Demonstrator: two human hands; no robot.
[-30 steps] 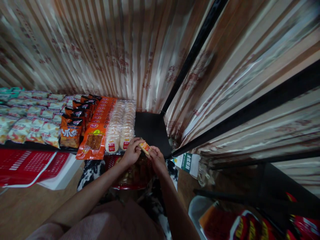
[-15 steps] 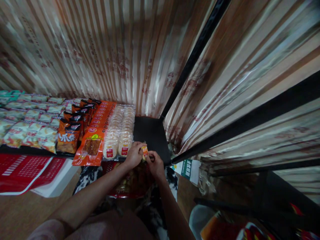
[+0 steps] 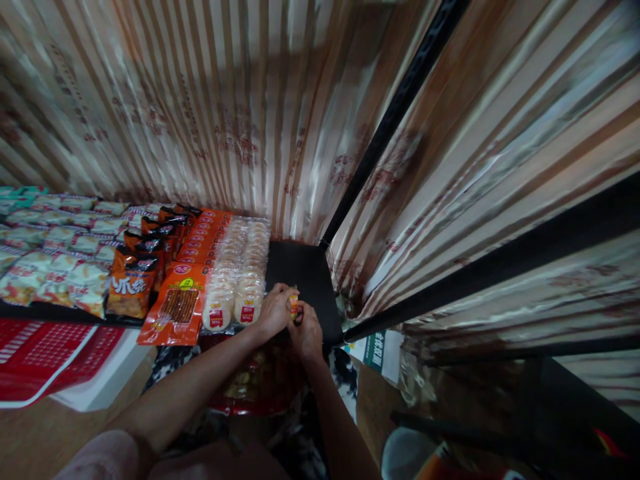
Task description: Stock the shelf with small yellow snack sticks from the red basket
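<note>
In the head view, low in the middle of the frame, the left hand (image 3: 274, 311) and the right hand (image 3: 306, 331) meet at the front edge of a black shelf (image 3: 305, 277). Both are clamped with their fingertips on 1 small orange snack packet (image 3: 294, 305), held upright between them just above the shelf's bare part. Just left of the hands lie 2 rows of clear-wrapped rice crackers (image 3: 243, 277), then orange packs (image 3: 193, 280) and dark orange bags (image 3: 133, 283). A red basket (image 3: 40, 350) sits at the lower left. Striped curtains (image 3: 240, 113) fill the upper frame.
</note>
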